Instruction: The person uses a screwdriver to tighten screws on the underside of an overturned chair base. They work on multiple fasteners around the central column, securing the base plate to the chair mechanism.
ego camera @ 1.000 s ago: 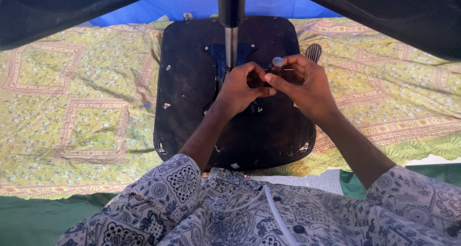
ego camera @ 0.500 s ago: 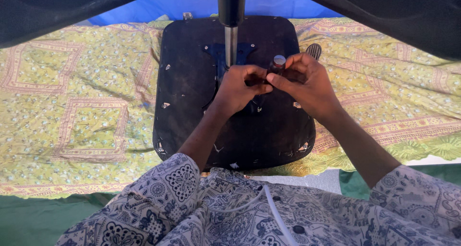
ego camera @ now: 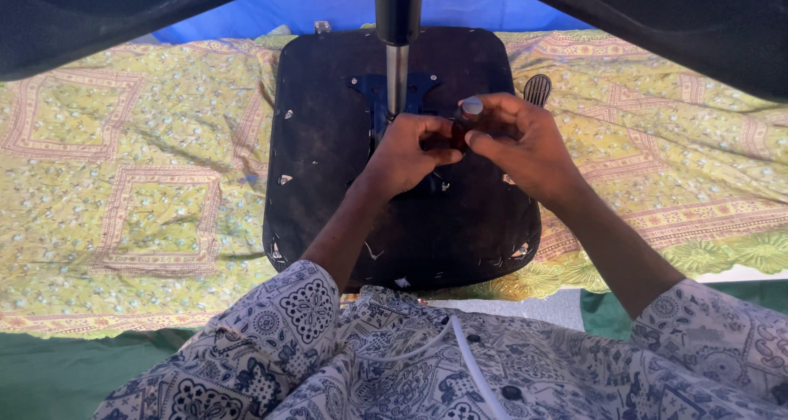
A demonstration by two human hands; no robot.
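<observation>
From the head camera, an upturned chair seat (ego camera: 394, 215) lies underside-up on a yellow patterned cloth (ego camera: 123, 182), its metal post (ego camera: 397, 67) rising from a blue mounting plate (ego camera: 373, 92) toward the viewer. The left hand (ego camera: 406, 153) has its grip pinched together at the plate beside the post, and the right hand (ego camera: 525, 145) is clamped on a red-handled screwdriver (ego camera: 462, 120) standing over the same spot. It looks like a fastener is being worked at the plate, which calls for keeping the tip seated and steady while it turns.
</observation>
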